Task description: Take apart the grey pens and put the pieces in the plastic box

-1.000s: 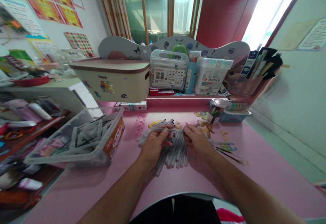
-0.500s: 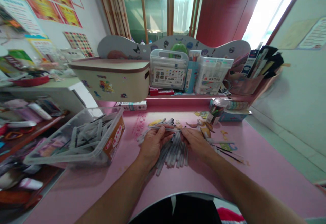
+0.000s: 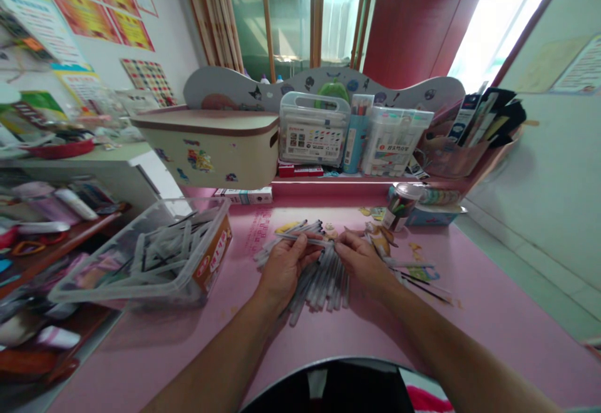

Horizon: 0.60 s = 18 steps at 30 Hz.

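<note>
Pink desk [image 3: 164, 338] is carrying a loose pile of pens [image 3: 323, 291]; above the pile, the left hand [image 3: 284, 266] is gripping one pen [image 3: 319, 241], the right hand [image 3: 361, 260] apparently pinching its end. Handling looks unfinished, a clear bin [image 3: 216, 260] left of the pile holding more.

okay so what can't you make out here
- Head view: part of the slender grey-white pen pile, hidden by the left hand.
- Head view: whether the right hand grips anything, hidden by its own fingers.
- Head view: contents of the lidded cream plastic bin, hidden by its walls.
- Head view: wording on the far-right white paper sheet, blurred.
</note>
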{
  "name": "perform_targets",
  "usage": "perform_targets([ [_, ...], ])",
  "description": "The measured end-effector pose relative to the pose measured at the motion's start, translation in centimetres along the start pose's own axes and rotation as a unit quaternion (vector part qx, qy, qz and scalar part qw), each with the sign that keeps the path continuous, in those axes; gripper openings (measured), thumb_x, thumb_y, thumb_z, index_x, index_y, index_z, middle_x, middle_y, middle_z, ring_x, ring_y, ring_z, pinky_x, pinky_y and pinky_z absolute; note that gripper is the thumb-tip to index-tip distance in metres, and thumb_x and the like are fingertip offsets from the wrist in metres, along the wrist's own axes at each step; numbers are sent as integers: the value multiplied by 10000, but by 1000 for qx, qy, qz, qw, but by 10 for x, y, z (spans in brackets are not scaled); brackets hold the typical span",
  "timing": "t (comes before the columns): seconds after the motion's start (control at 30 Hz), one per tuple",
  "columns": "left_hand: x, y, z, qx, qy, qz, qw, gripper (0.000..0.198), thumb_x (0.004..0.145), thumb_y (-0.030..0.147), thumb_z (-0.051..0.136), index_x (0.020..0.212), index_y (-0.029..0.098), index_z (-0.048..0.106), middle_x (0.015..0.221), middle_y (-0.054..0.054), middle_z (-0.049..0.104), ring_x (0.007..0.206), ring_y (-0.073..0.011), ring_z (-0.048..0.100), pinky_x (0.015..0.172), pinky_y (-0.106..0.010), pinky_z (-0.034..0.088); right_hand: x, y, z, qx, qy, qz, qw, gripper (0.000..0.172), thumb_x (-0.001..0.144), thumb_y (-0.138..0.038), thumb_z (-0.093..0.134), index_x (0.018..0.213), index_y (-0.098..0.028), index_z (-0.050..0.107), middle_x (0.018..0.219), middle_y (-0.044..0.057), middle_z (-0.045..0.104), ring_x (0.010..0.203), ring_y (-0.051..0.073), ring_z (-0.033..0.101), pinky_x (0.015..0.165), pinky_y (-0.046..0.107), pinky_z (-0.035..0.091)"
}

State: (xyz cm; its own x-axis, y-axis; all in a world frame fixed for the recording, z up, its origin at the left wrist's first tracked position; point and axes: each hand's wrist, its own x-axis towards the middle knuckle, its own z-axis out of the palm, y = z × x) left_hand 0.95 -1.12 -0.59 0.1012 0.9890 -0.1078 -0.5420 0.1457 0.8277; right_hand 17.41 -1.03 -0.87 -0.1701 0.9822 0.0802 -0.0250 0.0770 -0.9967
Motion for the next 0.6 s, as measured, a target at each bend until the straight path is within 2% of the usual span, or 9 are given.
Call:
perform_targets([
  [0.07, -1, 0, 0, -4, 3, -1, 1000, 265, 755, 361, 756, 864, 126, 699, 960, -98, 735, 833, -156, 695, 726, -230, 557, 0, 0, 0, 25, 12, 16, 999, 211, 743, -377, 649, 819, -219, 532, 700, -24, 498, 606, 134, 453, 531, 247, 345],
  [0.13, -1, 0, 1, -3, -1, -2, 1000, 269, 758, 362, 753, 868, 123, 702, 956, -98, 734, 828, -151, 693, 727, -226, 555, 0, -1, -1, 12, 20, 31, 999, 206, 784, -409, 609, 817, -216, 544, 671, -25, 481, 580, 132, 426, 511, 245, 323],
  [0.27, -2, 0, 3, -1, -4, -4, 1000, 270, 748, 364, 761, 856, 123, 705, 932, -90, 735, 797, -142, 686, 721, -225, 552, 1, 2, -4, -54, 1, 33, 998, 382, 897, -496, 460, 668, -201, 536, 650, 6, 495, 592, 143, 430, 526, 259, 329],
  [0.37, -2, 0, 3, -2, -1, -3, 1000, 269, 739, 367, 768, 841, 126, 702, 929, -89, 734, 798, -146, 683, 725, -232, 552, 1, 6, -4, -42, -6, 15, 999, 311, 866, -466, 536, 695, -207, 523, 650, -9, 491, 593, 142, 442, 536, 258, 338],
  [0.47, -2, 1, 3, -2, -1, 0, 1000, 259, 754, 364, 753, 842, 126, 703, 941, -99, 734, 826, -158, 684, 734, -241, 551, 1, 8, -5, -16, 16, 3, 1000, 232, 833, -438, 595, 793, -217, 536, 681, -23, 500, 592, 135, 445, 532, 250, 335],
  [0.6, -2, 0, 2, -2, 1, -1, 1000, 255, 761, 361, 750, 857, 131, 700, 955, -96, 736, 837, -157, 685, 745, -244, 553, 0, 5, -6, -63, 9, 31, 998, 382, 914, -515, 451, 734, -198, 565, 635, -12, 476, 555, 133, 400, 509, 258, 298],
])
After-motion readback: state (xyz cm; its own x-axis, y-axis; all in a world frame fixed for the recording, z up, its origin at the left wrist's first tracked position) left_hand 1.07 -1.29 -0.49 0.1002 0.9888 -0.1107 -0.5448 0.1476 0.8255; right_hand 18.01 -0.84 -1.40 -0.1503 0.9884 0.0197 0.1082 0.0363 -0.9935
